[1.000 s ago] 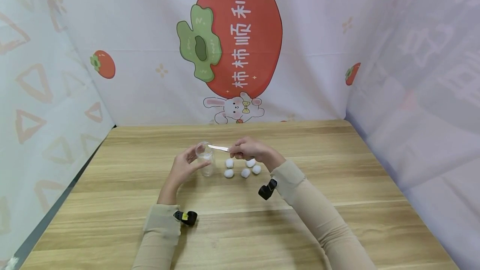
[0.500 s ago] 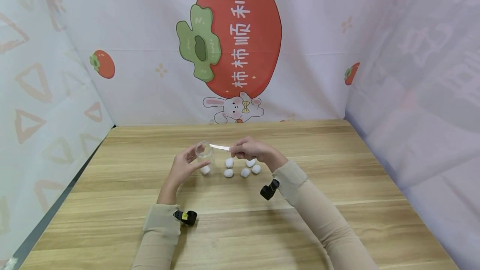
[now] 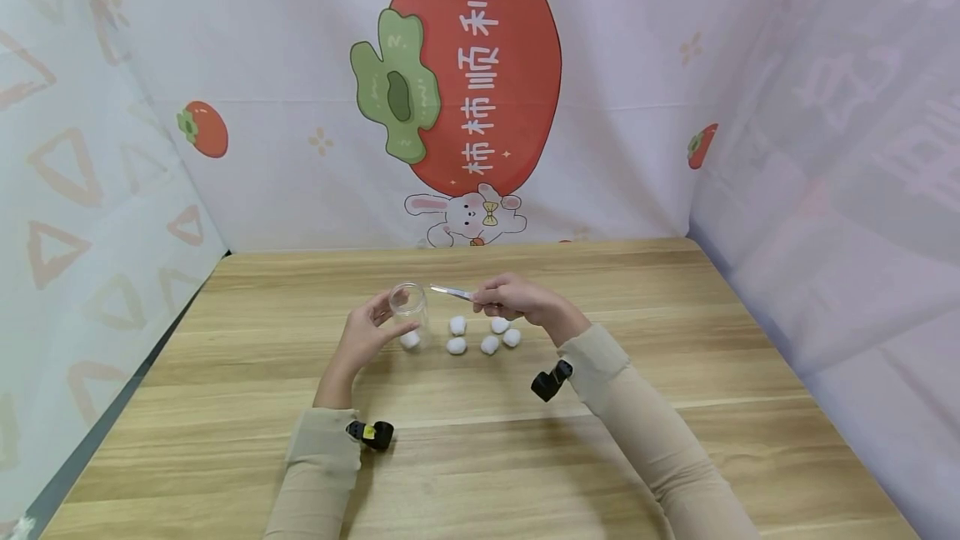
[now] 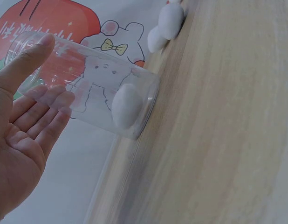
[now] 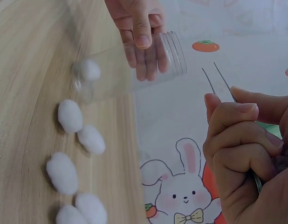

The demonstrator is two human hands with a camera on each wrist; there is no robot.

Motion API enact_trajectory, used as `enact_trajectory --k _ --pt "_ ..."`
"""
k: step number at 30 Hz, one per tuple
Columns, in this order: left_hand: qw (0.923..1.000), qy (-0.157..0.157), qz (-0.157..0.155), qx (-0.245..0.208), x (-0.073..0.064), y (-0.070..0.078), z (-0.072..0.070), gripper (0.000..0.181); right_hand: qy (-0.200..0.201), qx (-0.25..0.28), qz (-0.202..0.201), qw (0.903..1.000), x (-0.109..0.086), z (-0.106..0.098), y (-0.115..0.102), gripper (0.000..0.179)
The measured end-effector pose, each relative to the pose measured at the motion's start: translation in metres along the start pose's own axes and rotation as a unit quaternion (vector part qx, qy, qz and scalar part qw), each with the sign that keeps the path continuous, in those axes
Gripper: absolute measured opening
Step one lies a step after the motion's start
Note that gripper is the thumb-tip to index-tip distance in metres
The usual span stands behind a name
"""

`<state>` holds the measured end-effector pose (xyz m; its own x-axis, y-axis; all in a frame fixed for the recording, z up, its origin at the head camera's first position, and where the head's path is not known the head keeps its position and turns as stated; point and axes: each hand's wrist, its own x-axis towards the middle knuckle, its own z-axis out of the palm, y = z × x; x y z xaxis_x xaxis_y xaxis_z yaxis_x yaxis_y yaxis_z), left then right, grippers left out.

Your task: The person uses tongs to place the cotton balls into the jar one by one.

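Observation:
My left hand [image 3: 367, 336] holds a clear plastic jar [image 4: 78, 70] upright on the table, its thumb on one side and fingers on the other. The jar has no lid on, and one white cotton ball [image 4: 127, 106] lies at its bottom. My right hand [image 3: 513, 298] grips metal tweezers [image 3: 452, 292] just right of the jar's mouth. In the right wrist view the tweezers' two tips stand apart with nothing between them. Several more cotton balls [image 5: 62, 173] lie on the table to the right of the jar, below my right hand.
The wood-grain table [image 3: 450, 457] ends at a printed cloth backdrop [image 3: 285, 173] at the back, with cloth walls on both sides. A black wrist camera [image 3: 371, 435] sits on the left sleeve, another camera [image 3: 551, 380] on the right.
A cotton ball has come to lie at the jar's bottom. The tweezers' tips have moved right, away from the jar's mouth, along with my right hand. My left hand stays put.

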<state>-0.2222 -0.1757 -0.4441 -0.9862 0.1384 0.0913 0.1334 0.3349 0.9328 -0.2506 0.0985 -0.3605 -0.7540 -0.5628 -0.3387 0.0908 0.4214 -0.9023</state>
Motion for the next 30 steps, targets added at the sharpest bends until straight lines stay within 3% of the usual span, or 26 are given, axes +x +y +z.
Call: enact_trajectory --k 30 --pt "1.0 -0.001 0.007 -0.004 -0.001 0.001 -0.001 0.069 0.0 0.029 0.017 0.9994 -0.002 -0.012 0.026 0.024"
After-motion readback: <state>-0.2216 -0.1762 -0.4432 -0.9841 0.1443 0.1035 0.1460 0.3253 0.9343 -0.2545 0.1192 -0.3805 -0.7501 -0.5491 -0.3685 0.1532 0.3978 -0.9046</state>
